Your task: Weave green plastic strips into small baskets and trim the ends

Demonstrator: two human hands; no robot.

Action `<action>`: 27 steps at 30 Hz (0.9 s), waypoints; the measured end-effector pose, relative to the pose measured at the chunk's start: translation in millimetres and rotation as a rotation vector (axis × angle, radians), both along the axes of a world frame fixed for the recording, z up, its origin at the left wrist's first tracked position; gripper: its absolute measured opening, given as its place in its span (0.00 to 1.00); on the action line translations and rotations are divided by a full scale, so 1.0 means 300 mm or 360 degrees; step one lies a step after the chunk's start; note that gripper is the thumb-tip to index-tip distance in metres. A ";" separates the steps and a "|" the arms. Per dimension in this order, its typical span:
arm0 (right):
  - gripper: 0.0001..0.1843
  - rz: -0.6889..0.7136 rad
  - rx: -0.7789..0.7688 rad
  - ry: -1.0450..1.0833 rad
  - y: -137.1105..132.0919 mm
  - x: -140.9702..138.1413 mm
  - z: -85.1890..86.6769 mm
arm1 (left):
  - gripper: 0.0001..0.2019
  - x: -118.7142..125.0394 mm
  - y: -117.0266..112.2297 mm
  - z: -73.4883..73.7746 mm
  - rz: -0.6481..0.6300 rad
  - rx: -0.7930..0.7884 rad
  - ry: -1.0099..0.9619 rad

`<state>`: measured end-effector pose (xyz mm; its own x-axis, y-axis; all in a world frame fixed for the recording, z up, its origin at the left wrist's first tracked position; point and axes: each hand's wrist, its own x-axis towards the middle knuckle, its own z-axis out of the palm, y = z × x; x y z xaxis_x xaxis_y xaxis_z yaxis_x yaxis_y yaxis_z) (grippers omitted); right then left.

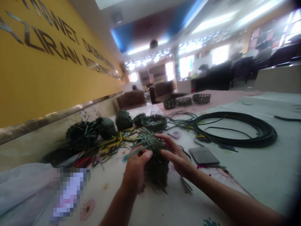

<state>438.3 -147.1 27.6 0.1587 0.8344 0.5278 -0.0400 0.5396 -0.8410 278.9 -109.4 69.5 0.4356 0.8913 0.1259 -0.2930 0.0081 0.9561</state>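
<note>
A dark green woven basket (156,166) stands in front of me on the flowered tablecloth, with loose strip ends sticking out at its top and bottom. My left hand (137,166) grips its left side, the thumb pressed near a light green strip (137,152) that juts out to the left. My right hand (176,153) lies against the right side and upper edge, fingers stretched out and slightly apart. The far side of the basket and some left fingertips are hidden.
Several woven baskets (83,135) and yellow and green strips (113,146) lie behind to the left. A large coil of dark strip (235,142) and a grey flat block (204,156) are on the right. Small baskets (201,99) stand farther back. White cloth (25,191) lies at the left.
</note>
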 end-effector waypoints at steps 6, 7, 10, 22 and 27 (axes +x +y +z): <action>0.29 0.0109 -0.0037 -0.0003 0.008 0.021 0.002 | 0.12 -0.037 0.036 -0.002 -0.0120 0.0084 0.0100; 0.29 0.0131 -0.0043 -0.0002 0.008 0.023 0.004 | 0.12 -0.035 0.036 -0.004 -0.0127 0.0078 0.0075; 0.29 0.0151 -0.0030 -0.0018 0.007 0.027 0.009 | 0.10 -0.023 0.030 -0.002 -0.0175 0.0032 -0.0032; 0.29 0.0213 -0.0071 0.0047 0.011 0.036 0.006 | 0.15 0.022 0.014 -0.003 -0.0176 -0.0099 -0.0238; 0.30 0.0050 -0.0083 -0.0056 0.008 0.027 0.005 | 0.16 0.018 0.022 -0.021 0.0073 0.0007 -0.0201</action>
<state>446.4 -144.6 29.2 0.1140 0.8651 0.4884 -0.0264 0.4941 -0.8690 284.2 -102.9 63.2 0.3748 0.9092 0.1813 -0.4113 -0.0122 0.9114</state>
